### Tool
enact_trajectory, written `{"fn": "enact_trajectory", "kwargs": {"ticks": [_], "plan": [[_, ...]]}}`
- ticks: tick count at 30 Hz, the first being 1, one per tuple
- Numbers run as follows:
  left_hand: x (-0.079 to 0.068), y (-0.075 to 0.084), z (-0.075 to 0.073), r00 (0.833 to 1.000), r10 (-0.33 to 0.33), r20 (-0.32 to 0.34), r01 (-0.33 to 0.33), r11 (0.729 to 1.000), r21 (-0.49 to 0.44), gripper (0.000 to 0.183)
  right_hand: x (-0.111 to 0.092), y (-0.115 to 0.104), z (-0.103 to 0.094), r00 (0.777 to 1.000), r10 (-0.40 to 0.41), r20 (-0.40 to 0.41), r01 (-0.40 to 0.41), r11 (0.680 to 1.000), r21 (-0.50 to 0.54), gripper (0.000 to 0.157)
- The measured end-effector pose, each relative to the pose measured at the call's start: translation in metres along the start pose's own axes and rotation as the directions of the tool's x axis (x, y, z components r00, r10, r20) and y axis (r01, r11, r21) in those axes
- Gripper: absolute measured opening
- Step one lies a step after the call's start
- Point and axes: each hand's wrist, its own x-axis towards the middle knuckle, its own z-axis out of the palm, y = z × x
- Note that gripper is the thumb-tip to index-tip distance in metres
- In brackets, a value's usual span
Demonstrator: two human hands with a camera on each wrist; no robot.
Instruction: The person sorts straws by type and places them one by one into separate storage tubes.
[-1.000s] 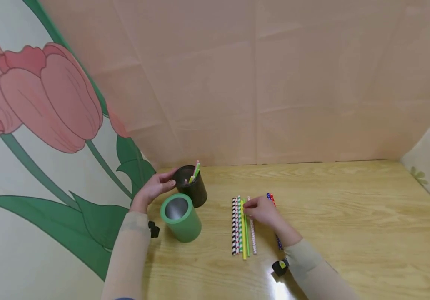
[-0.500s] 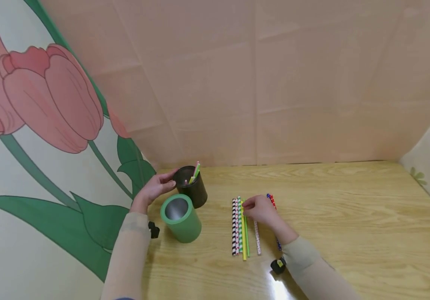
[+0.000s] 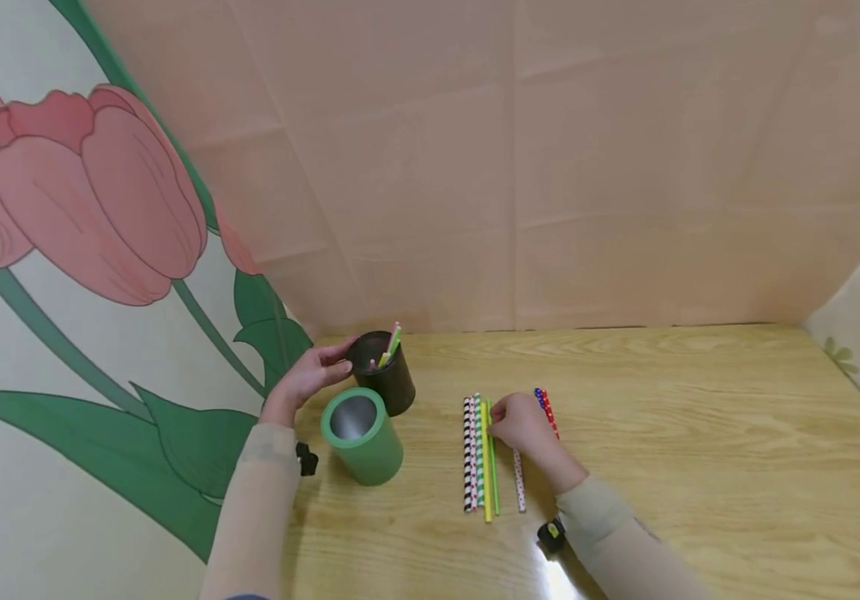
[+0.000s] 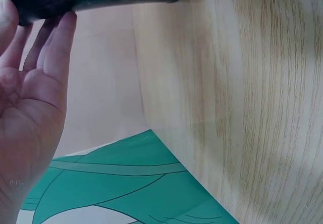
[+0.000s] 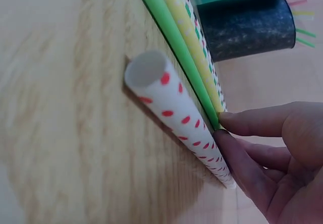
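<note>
Right-wrist view, and here is the green straw (image 5: 170, 32), lying on the table with its long axis running near to far, far end leaning slightly left, near end pointing back towards the person. Thumb and forefinger of the right hand (image 3: 522, 423) pinch it towards that far end! Just left, almost parallel, sits a slim yellow straw (image 3: 487, 487), then green-striped, red-dotted and black-striped ones side by side. Right of the green one, a fatter white straw with red dots (image 5: 194, 128) slants away, its near end well apart, showing a round hollow mouth. Farther right, blue and red patterned straws (image 3: 552, 414) peek past the hand.

Over to the left: the left hand (image 3: 304, 385) holds the dark cup (image 3: 388, 392), thumb on one side, fingers on the other. It is a cylinder with a scuffed dark surface, pink, green and yellow straws leaning inside. Nearer stands a smooth green cup (image 3: 373, 454) with a thick rim and greyish interior.

Underneath, a pale wood-grain table (image 3: 700, 450); beyond, a creased pinkish-brown sheet (image 3: 625, 183), with big printed tulips (image 3: 85, 196) at left.
</note>
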Motion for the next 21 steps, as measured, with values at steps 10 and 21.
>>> {"fn": "enact_trajectory", "kwargs": {"ticks": [10,21], "plan": [[0.0005,0.0002,0.0015,1.000,0.018,0.004,-0.018,1.000,0.016,0.061,-0.0021,0.0019,0.0041,1.000,0.029,0.002,-0.029,0.998,-0.051,0.038],[0.0008,-0.0051,0.0007,1.000,0.016,-0.001,-0.016,1.000,-0.014,0.061,-0.0025,-0.0062,0.0076,0.998,0.067,-0.008,-0.067,0.990,-0.120,0.029]]}}
